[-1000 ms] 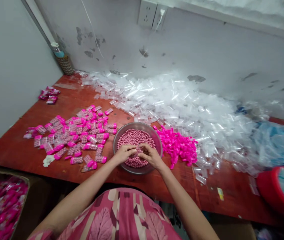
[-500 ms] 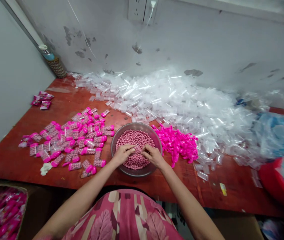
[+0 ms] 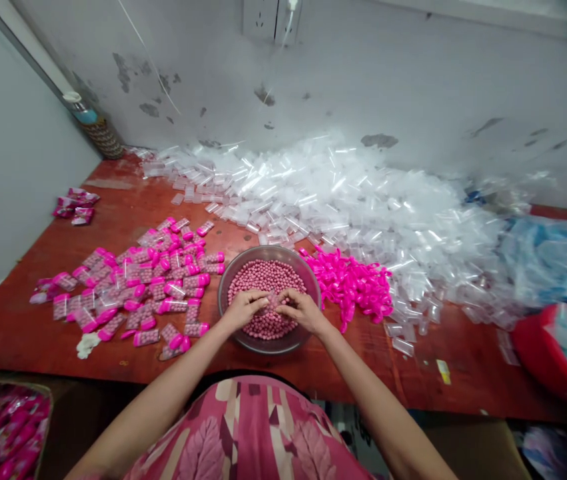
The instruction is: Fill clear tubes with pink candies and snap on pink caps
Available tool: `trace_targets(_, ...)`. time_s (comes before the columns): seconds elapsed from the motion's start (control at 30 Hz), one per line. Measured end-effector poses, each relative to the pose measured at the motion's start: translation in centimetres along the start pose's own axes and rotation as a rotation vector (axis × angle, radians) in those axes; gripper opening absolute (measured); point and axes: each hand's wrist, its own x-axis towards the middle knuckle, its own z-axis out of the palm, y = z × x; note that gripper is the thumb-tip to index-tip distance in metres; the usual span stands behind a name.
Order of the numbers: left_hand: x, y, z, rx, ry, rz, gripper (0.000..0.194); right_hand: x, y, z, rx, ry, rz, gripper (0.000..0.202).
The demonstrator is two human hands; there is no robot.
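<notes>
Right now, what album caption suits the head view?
A person works over a bowl of pink beads, between pink-capped containers and loose pink pieces, clear containers heaped behind.

Table [image 3: 128, 200] is showing red-brown, streaked darker. Bowl [image 3: 269, 347] is reading dull grey; the beads [image 3: 263, 275] in it are showing an even dusty pink. Caps [image 3: 350, 280]: I am seeing solid hot pink. Clear cases [image 3: 333, 187]: colourless, flashing white where light is catching them. Filled cases [image 3: 146, 274]: hot-pink ends, dusty-pink dots showing through clear walls. Shirt [image 3: 253, 427]: rose ground is carrying cream and maroon blocks plus paler leaf motifs. Bucket [image 3: 538, 353] is showing bright red. Bottle [image 3: 100, 137]: white top, light-blue band, brown-and-tan woven pattern running below. Wall [image 3: 363, 80] is showing pale grey, blotched darker.
</notes>
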Motion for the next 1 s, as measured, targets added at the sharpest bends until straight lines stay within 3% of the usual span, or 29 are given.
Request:
trace_targets(0.13,-0.2,0.2,0.4,-0.098,0.029,-0.074,0.038,-0.1,1.7,-0.1,0.185,0.174,0.128,0.024)
trace_targets(0.3,-1.2,1.5,0.6,-0.433,0.036,-0.127,0.035,-2.0,2.5,0.2,-0.202,0.329,0.022,0.035)
trace_targets(0.4,-1.6,1.4,0.6,-0.461,-0.01,-0.14,0.028,-5.0,3.1,-0.4,-0.3,0.423,0.012,0.03)
trace_targets(0.53,-2.2,0.4,1.2,-0.419,-0.038,-0.137,0.025,-9.4,6.3,-3.7,-0.385,0.777,0.349,0.025)
trace_targets(0.6,-2.5,0.2,1.8,-0.437,-0.043,-0.127,0.024,-10.7,8.6,-5.8,-0.421,0.892,0.486,0.028)
trace_targets(0.7,-2.7,0.5,2.8,-0.424,-0.082,-0.153,0.027,-11.0,11.7,-8.1,-0.437,0.958,0.588,0.033)
trace_targets(0.8,-2.7,1.0,3.4,-0.381,-0.102,-0.198,0.032,-10.3,13.7,-8.9,-0.424,0.987,0.635,0.031)
trace_targets(0.9,-2.7,1.2,3.4,-0.363,-0.083,-0.207,0.033,-10.3,14.3,-9.1,-0.395,0.984,0.607,0.027)
trace_targets(1.0,-2.8,1.1,3.4,-0.384,-0.072,-0.19,0.03,-11.4,14.3,-9.5,-0.35,0.949,0.52,0.036)
